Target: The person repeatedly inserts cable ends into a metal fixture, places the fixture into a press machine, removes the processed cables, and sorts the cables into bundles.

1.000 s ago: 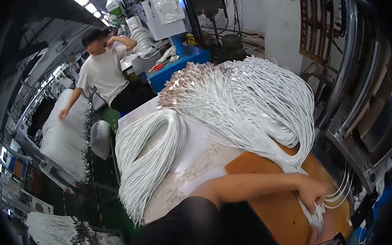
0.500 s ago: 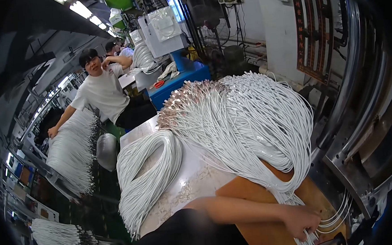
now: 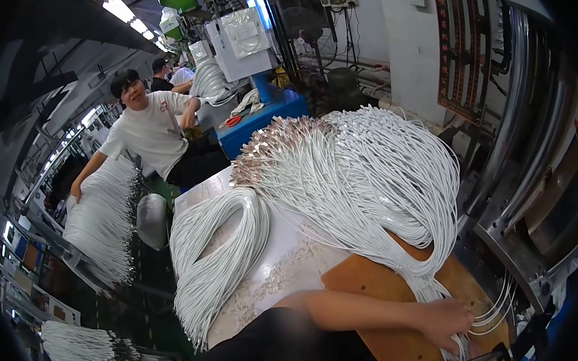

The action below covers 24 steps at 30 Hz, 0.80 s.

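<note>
My left hand [image 3: 445, 326] reaches in from the lower middle, its forearm lying across an orange-brown board [image 3: 358, 285]. Its fingers are closed around the narrow end of a bundle of white cables [image 3: 424, 285]. From there the bundle fans out into a large heap of white cables [image 3: 394, 174], with copper-coloured ends [image 3: 280, 144] on its far left side. A small skin-coloured patch just beyond my left hand, at the lower edge, may be my right hand; its fingers are hidden.
A looped cable hank [image 3: 220, 251] lies left on the pale table [image 3: 287, 266]. Cable racks [image 3: 103, 225] stand beyond its left edge. A seated person [image 3: 150, 129] rests a hand on one. Red-handled scissors [image 3: 233, 121] sit on a blue cabinet [image 3: 259, 129]. Metal machinery [image 3: 524, 232] borders the right.
My left hand keeps its grip on the cables, almost unmoved. The seated person's raised arm has come down from near the head. The view has shifted slightly.
</note>
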Each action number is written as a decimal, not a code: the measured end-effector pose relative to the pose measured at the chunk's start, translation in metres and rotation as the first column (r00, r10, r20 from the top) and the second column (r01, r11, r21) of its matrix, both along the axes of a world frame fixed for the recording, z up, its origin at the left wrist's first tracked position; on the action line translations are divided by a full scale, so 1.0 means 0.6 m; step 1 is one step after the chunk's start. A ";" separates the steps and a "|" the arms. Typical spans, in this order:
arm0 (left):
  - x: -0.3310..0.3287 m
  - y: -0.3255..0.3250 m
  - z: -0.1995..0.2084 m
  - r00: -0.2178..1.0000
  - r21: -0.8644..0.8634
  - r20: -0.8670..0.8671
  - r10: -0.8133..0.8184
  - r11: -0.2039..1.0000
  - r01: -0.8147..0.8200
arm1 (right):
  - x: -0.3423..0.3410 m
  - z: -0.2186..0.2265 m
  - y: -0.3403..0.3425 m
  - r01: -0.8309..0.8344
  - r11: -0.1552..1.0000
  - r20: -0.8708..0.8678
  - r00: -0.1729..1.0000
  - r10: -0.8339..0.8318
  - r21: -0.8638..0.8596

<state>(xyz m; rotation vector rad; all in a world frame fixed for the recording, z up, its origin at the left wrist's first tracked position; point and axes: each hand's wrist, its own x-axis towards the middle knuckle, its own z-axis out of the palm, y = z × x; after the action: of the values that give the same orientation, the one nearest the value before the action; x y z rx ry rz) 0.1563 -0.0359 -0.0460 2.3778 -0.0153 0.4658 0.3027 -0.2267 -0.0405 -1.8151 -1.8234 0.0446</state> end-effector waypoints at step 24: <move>-0.006 0.037 0.046 0.992 -0.780 0.123 0.024 0.620 0.082 | 0.042 -0.033 -0.036 0.351 0.934 0.286 0.903 -0.322 -0.057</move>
<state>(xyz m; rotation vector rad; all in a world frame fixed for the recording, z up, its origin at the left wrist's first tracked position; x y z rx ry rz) 0.1527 -0.0140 -0.0184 1.4613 0.0818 0.4737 0.3281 -0.2485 -0.0605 -2.2871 -1.6786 -0.2550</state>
